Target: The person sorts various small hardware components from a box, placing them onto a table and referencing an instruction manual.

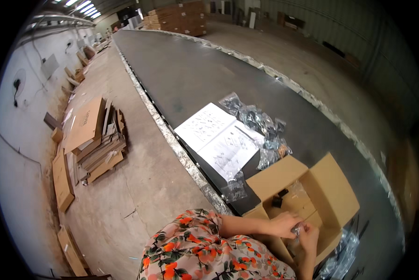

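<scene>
Fingers of the left hand [284, 224] and right hand [308, 237] pinch one small clear plastic bag [297, 229] inside the open brown cardboard box [333, 186], one clear packet [296, 190] already in it, while more clear hardware packets [258, 122] and white instruction sheets [216, 139] wait beyond the box.

A small clear plastic bag [297, 229] is being held between the left hand [284, 224] and the right hand [309, 238], over an open cardboard box [333, 186] that is resting on a long dark table [195, 70]. Instruction sheets [219, 137] and more clear bags of parts [261, 123] are lying beside the box. Flattened cardboard [95, 140] is being kept stacked on the concrete floor [139, 186].
</scene>
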Demonstrator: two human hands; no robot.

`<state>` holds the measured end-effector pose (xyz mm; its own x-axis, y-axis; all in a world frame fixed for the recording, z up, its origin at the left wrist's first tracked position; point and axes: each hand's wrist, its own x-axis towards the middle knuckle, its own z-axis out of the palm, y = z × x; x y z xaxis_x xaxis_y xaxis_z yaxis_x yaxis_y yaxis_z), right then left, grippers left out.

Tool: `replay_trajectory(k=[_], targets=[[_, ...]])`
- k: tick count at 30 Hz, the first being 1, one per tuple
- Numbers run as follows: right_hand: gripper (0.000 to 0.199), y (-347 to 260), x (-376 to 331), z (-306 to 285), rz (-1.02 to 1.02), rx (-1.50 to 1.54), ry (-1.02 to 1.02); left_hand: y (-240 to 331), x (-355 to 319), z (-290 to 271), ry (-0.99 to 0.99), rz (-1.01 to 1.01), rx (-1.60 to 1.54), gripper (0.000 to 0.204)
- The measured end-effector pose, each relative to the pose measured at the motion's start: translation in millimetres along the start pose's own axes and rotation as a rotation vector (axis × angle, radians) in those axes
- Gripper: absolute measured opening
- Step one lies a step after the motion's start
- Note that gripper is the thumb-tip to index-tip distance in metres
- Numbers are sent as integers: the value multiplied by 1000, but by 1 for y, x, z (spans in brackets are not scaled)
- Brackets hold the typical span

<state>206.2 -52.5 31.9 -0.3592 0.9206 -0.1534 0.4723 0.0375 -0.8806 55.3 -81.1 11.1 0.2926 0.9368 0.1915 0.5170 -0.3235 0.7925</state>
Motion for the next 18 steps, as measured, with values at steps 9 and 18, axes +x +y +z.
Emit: replay_trajectory(k=[9, 18], targets=[[20, 3, 10, -9, 7, 45, -68, -4, 6, 4, 91, 31, -50, 46], [19, 17, 13, -2, 69, 191, -25, -6, 5, 2, 10, 12, -5, 53]])
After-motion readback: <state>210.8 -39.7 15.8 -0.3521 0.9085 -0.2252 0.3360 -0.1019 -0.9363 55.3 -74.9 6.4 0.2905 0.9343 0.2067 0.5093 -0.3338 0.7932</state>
